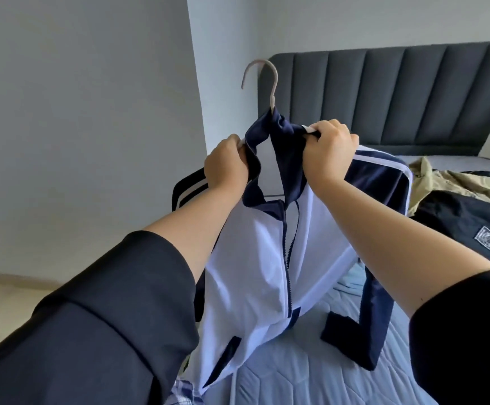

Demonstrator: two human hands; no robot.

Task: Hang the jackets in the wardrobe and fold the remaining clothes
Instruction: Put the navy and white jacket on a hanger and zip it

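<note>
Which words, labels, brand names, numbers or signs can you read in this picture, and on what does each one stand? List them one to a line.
No text can be read here.
White square patch on the black garment lying on the bed: it holds a round emblem, and any lettering on it is too small and blurred to read.
White and navy zip jacket on the hanger: no print or label shows.

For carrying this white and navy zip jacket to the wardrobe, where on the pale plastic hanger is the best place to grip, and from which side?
Probably the pale plastic hanger at its bare neck, just below the hook and from above. That part stands clear over the white and navy zip jacket. The left hand and right hand now pinch the covered shoulder ends, leaving it free.
</note>
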